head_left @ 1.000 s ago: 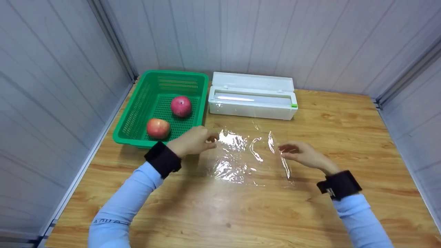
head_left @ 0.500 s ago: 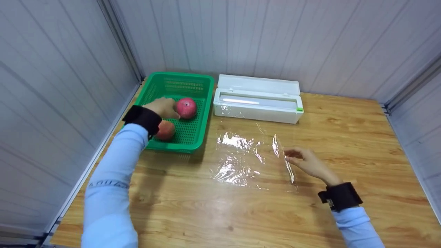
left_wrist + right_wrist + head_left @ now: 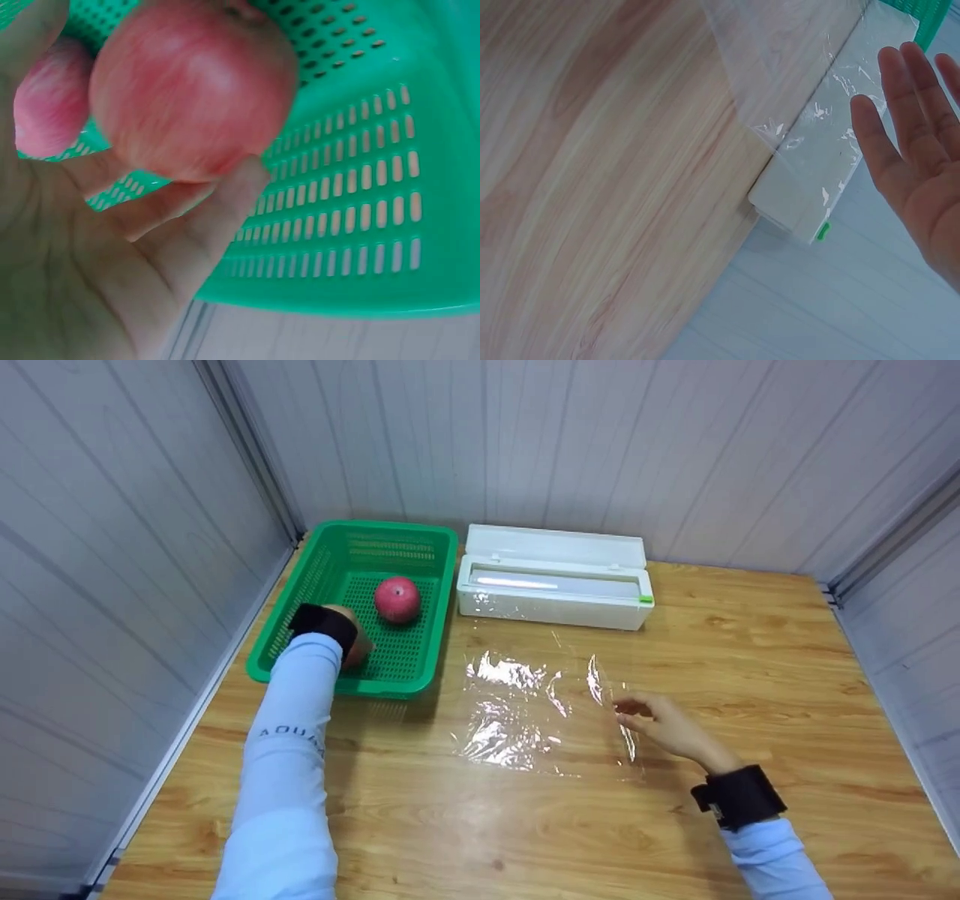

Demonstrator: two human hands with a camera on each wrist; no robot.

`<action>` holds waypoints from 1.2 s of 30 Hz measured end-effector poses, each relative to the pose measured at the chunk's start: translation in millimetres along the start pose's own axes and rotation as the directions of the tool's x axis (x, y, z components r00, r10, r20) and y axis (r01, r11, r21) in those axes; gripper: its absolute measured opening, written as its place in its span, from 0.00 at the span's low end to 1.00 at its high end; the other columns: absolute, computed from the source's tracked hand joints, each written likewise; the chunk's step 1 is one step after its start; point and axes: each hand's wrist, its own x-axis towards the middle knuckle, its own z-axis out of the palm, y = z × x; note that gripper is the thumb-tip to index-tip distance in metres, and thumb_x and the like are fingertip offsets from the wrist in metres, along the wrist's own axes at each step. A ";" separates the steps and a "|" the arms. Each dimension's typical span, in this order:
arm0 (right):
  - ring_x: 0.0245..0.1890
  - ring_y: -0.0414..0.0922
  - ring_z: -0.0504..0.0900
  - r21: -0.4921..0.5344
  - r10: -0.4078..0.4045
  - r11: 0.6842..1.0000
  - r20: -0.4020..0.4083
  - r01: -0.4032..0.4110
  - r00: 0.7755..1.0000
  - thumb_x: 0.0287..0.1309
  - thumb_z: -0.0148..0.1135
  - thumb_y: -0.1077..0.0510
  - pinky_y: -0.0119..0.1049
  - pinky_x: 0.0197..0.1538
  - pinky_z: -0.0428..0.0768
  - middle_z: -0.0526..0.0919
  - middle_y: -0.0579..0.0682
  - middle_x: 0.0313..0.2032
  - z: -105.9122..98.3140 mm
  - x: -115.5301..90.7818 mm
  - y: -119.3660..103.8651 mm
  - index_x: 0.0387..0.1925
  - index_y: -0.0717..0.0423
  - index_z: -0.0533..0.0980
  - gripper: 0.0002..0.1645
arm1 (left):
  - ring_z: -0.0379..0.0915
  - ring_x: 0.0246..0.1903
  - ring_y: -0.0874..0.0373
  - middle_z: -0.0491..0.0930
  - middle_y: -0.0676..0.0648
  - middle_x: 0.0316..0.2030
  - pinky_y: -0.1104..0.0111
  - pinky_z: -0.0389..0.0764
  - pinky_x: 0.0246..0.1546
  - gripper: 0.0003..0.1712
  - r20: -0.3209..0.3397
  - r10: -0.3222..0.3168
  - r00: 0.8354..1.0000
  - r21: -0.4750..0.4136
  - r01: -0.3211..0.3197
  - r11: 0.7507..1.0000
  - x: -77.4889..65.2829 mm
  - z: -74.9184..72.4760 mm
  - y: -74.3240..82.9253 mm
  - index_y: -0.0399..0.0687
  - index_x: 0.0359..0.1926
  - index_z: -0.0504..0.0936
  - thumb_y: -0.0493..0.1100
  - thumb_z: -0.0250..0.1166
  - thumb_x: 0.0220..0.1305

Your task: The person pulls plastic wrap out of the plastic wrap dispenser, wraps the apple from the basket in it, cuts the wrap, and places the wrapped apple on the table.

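Mid-frame in the head view, film (image 3: 555,696) is laid out; both apples (image 3: 397,600) (bare as yet) sit left in the basket (image 3: 386,688). Left wrist: left hand (image 3: 90,262) spread round the top-centre apple, contact unclear. Right wrist: right hand (image 3: 930,176), frame right, spread, pinching nothing.

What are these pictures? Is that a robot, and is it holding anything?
No robot: someone is working bare-handed. The picture showing both arms was taken from their head; the two closer ones were taken from the left and right wrists. On the wooden table are a green basket with two apples inside, an open white box and shiny clear film. The left hand touches the nearer apple; I can't tell whether it's gripped. The right hand is open near the film's edge.
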 end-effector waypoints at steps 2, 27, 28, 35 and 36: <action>0.50 0.57 0.76 0.013 0.010 1.000 0.014 -0.011 1.000 0.60 0.55 0.58 0.53 0.55 0.72 0.77 0.64 0.48 1.3 -0.6 0.2 0.53 0.67 0.71 0.22 | 0.66 0.34 0.48 0.73 0.41 0.35 0.53 0.73 0.43 0.29 -0.026 -0.002 1.000 0.017 0.002 1.000 -0.4 5.1 -0.3 0.39 0.36 0.78 0.61 0.49 0.62; 0.49 0.57 0.76 0.004 0.008 1.000 0.033 -0.008 0.999 0.60 0.54 0.60 0.53 0.55 0.72 0.77 0.64 0.48 1.5 -1.3 -1.2 0.53 0.67 0.70 0.21 | 0.69 0.30 0.49 0.74 0.40 0.31 0.57 0.75 0.32 0.11 -0.094 0.001 0.996 0.019 0.000 1.000 9.6 8.7 3.8 0.40 0.32 0.76 0.43 0.53 0.56; 0.49 0.57 0.76 -0.002 0.008 1.000 0.034 -0.008 0.999 0.61 0.54 0.59 0.53 0.55 0.72 0.77 0.64 0.48 1.3 -0.9 -2.4 0.53 0.67 0.70 0.21 | 0.69 0.28 0.49 0.74 0.41 0.30 0.59 0.74 0.29 0.11 -0.106 0.017 0.994 0.010 -0.016 1.000 8.9 7.3 2.5 0.41 0.30 0.75 0.44 0.52 0.58; 0.50 0.56 0.76 0.016 0.009 1.000 0.045 -0.010 0.999 0.60 0.54 0.58 0.52 0.56 0.72 0.77 0.64 0.49 2.7 1.6 -8.2 0.53 0.66 0.70 0.22 | 0.73 0.36 0.40 0.77 0.33 0.38 0.52 0.76 0.34 0.20 -0.279 0.178 0.944 0.052 -0.170 0.984 8.1 -10.6 -6.8 0.37 0.41 0.78 0.48 0.47 0.63; 0.50 0.56 0.76 0.021 0.008 1.000 0.048 -0.009 0.999 0.60 0.54 0.59 0.52 0.56 0.72 0.77 0.64 0.49 2.9 1.3 -8.0 0.53 0.66 0.70 0.22 | 0.72 0.39 0.37 0.75 0.32 0.42 0.49 0.76 0.37 0.22 -0.302 0.203 0.931 0.053 -0.197 0.979 8.7 -12.9 -6.9 0.37 0.46 0.77 0.49 0.49 0.62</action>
